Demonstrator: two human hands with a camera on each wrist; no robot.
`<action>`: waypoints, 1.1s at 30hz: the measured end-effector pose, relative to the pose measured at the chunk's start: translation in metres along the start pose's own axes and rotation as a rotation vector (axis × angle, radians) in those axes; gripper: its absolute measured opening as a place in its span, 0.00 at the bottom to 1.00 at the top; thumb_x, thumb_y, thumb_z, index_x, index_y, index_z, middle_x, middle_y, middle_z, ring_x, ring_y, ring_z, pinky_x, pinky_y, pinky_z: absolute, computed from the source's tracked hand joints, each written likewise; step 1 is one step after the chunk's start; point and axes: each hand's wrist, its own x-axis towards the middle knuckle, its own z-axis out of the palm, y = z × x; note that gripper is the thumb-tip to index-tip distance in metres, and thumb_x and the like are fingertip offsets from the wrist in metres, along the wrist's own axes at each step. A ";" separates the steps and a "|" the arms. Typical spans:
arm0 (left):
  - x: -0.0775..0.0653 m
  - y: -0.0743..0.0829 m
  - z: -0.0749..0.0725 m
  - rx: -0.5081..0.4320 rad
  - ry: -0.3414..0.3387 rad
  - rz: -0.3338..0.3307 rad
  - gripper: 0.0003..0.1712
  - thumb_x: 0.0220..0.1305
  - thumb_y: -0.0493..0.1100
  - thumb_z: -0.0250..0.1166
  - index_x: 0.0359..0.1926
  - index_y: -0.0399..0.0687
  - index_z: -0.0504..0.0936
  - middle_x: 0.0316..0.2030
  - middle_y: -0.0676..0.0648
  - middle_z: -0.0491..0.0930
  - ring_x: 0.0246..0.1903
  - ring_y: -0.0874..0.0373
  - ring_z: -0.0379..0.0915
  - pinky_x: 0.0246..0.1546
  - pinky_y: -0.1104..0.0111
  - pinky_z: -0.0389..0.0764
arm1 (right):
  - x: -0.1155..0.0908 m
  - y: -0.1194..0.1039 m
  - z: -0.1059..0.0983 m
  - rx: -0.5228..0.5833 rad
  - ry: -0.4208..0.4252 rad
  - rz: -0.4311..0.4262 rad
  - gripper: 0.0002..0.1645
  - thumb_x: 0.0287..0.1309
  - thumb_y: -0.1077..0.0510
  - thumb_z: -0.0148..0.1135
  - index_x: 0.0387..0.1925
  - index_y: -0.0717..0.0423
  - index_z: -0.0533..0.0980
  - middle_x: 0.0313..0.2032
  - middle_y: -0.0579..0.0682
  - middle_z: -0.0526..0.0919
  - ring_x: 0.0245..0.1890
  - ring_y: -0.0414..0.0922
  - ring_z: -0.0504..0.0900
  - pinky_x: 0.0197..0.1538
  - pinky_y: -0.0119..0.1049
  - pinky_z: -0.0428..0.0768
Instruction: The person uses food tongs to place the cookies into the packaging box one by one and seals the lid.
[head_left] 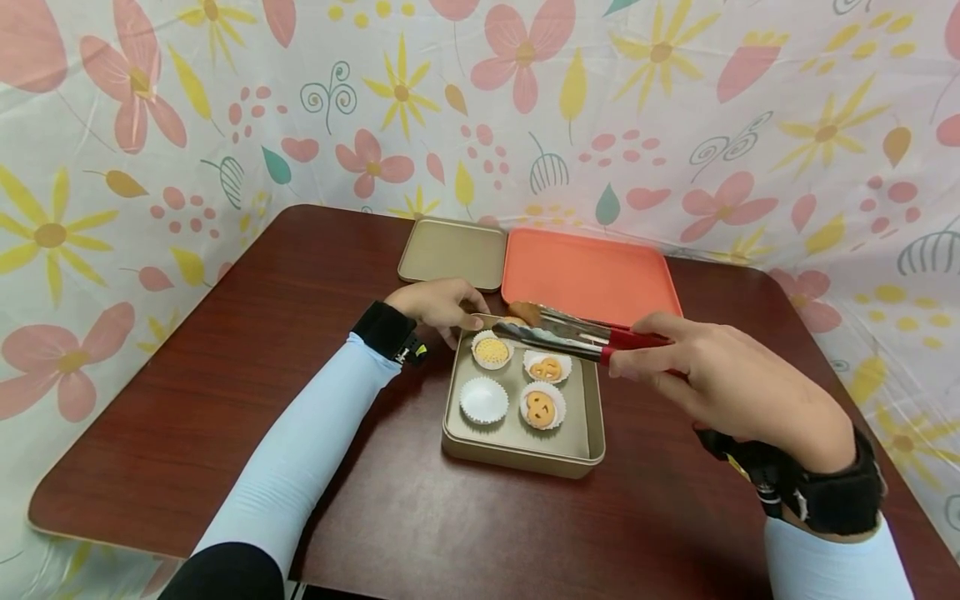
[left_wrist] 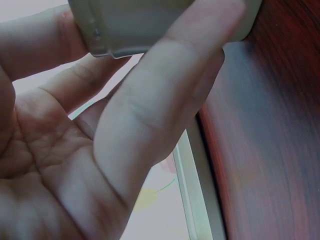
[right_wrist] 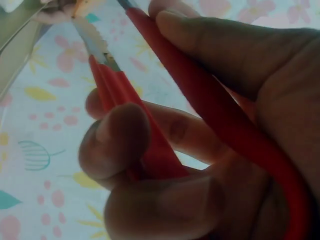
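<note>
My left hand [head_left: 442, 305] grips the far left corner of a gold tin [head_left: 517, 457], its thumb along the wall in the left wrist view. Red-handled metal tongs [head_left: 573, 329] are in my right hand [head_left: 731, 387]. At their tips, over the tin's far side, is a brown cookie [head_left: 526, 312]; whether both tips touch it I cannot tell. Inside the tin, white paper cups hold a pale yellow dotted cookie [head_left: 492, 351], a pretzel-shaped cookie [head_left: 546, 368] and a round cookie with holes [head_left: 540, 409]. One paper cup [head_left: 483, 402] at the near left is empty. The tongs partly hide the tin's far end.
Behind the tin, a flat gold lid [head_left: 453, 252] and an orange-red tray [head_left: 588, 271] lie side by side on the dark brown table [head_left: 225, 350]. A flower-printed cloth [head_left: 480, 108] hangs behind the table.
</note>
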 end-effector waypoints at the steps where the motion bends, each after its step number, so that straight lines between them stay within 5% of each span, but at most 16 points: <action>1: 0.000 0.000 0.000 0.002 0.002 -0.002 0.15 0.77 0.33 0.58 0.60 0.31 0.77 0.53 0.35 0.77 0.47 0.44 0.82 0.42 0.57 0.91 | 0.000 -0.001 0.001 0.002 -0.007 -0.002 0.30 0.49 0.72 0.70 0.48 0.37 0.88 0.41 0.39 0.74 0.21 0.27 0.57 0.24 0.19 0.60; 4: 0.000 0.001 0.000 0.005 0.004 -0.004 0.16 0.76 0.33 0.58 0.60 0.30 0.77 0.53 0.34 0.77 0.47 0.43 0.82 0.42 0.56 0.91 | 0.001 -0.005 0.003 0.006 -0.022 -0.006 0.31 0.50 0.73 0.68 0.48 0.37 0.88 0.39 0.38 0.73 0.20 0.27 0.57 0.24 0.19 0.60; 11: -0.001 0.000 0.000 0.004 -0.007 0.017 0.14 0.76 0.33 0.57 0.57 0.30 0.79 0.52 0.35 0.78 0.46 0.45 0.82 0.41 0.57 0.91 | 0.004 -0.014 0.009 0.006 -0.072 -0.005 0.29 0.52 0.71 0.69 0.48 0.35 0.88 0.47 0.44 0.81 0.28 0.30 0.74 0.28 0.25 0.72; 23: 0.000 0.001 0.000 0.001 -0.004 0.015 0.14 0.76 0.32 0.57 0.58 0.30 0.78 0.53 0.35 0.78 0.46 0.43 0.82 0.41 0.57 0.91 | 0.005 -0.025 0.011 0.016 -0.112 0.025 0.30 0.53 0.71 0.66 0.46 0.31 0.87 0.41 0.40 0.79 0.20 0.27 0.60 0.23 0.23 0.63; 33: 0.000 -0.001 0.000 0.000 0.000 0.022 0.15 0.76 0.32 0.57 0.58 0.30 0.78 0.52 0.35 0.78 0.46 0.43 0.82 0.41 0.57 0.91 | 0.005 -0.026 0.011 -0.003 -0.113 0.043 0.30 0.54 0.70 0.67 0.47 0.30 0.87 0.42 0.40 0.79 0.21 0.28 0.62 0.23 0.24 0.64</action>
